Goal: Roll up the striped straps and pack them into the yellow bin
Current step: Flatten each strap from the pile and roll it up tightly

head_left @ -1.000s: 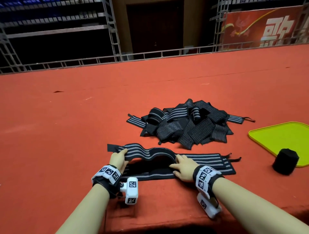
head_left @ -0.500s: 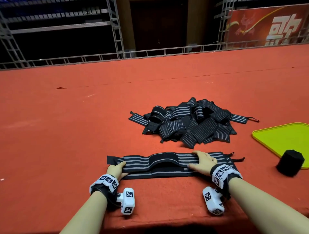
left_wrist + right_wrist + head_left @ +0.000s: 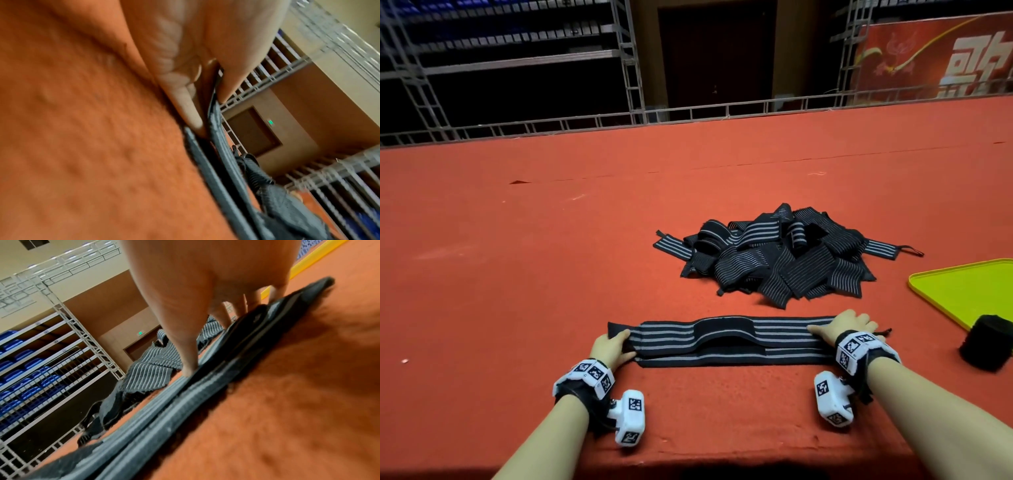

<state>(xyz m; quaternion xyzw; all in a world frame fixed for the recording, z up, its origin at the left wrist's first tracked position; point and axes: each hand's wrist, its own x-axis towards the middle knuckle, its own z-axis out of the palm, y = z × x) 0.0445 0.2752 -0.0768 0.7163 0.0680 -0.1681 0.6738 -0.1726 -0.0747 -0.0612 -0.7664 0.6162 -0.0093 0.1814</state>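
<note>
A black strap with grey stripes (image 3: pixel 722 337) lies stretched along the near edge of the red table, folded double with a low hump in its middle. My left hand (image 3: pixel 613 346) pinches its left end between thumb and fingers; the left wrist view shows the strap (image 3: pixel 218 146) caught there. My right hand (image 3: pixel 842 327) lies flat with straight fingers pressing the strap's right end (image 3: pixel 236 363). A heap of loose striped straps (image 3: pixel 784 260) sits farther back. The yellow bin (image 3: pixel 969 291) is at the right edge, with a rolled black strap (image 3: pixel 984 344) at its near rim.
The red carpeted table (image 3: pixel 551 257) stretches far to the left and back. A metal railing (image 3: pixel 688 114) runs along its far edge, with shelving and a red banner (image 3: pixel 935 61) behind. The table's front edge lies just under my wrists.
My right hand slid to the right along the strap, flattening its hump and stretching it out. The left hand stayed holding the left end.
</note>
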